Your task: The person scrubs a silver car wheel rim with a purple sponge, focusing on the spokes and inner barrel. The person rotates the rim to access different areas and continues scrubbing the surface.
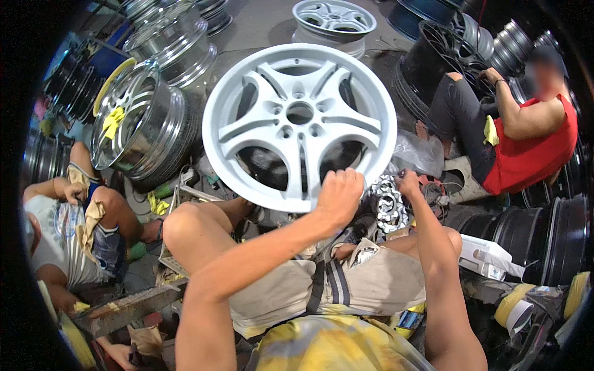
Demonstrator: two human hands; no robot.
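A pale grey-white car wheel rim (365, 60) with paired spokes lies face up, tilted toward me, in front of my knees. My left hand (340, 195) is a closed fist at its lower right edge, over the end of a spoke. The fingers hide whatever may be under or inside them. Just beyond the rim's right edge, my right hand (407, 182) is also closed, with its grip too small to make out. Beside it, a shiny silver scalloped metal piece (390, 204) lies below the rim.
A person in a red top (526, 145) sits at right by black wheels (427, 55). Another person in white (68, 235) sits at left near a chrome wheel (133, 117). A second pale rim (337, 25) stands behind. Crumpled clear plastic (417, 151) lies at right.
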